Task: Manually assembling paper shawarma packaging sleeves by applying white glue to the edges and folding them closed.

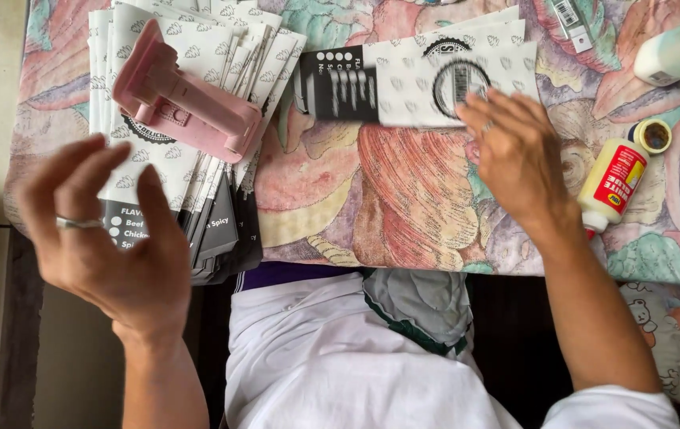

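Right hand (514, 155) of mine lies flat, palm down and fingers spread, on the near right corner of a small pile of printed paper sheets (419, 79); it presses on them without gripping anything, and there is a ring on one finger. These sheets are white with a small grey pattern, a black panel at their left end and a round black mark just under my fingertips, and they lie fanned a little on the far middle of the table. My left hand (109, 238) is raised at the near left, open with the fingers loosely curled and apart, empty, touching nothing; a silver ring (79, 223) sits on one finger. Behind it a bigger stack of sheets (189, 151) of the same kind lies slanted across the left end of the table, its black ends hanging toward me over the edge. On top of that stack rests a pink plastic tool (185, 103) with a flat foot and a long bar. A flowered tablecloth (371, 191) in pinks and greens covers the table. To the right of my right wrist lies a small white glue bottle (614, 183) with a red and yellow label, tipped on its side, beside a roll of tape (653, 135). A white bottle (679, 49) lies at the far right corner.
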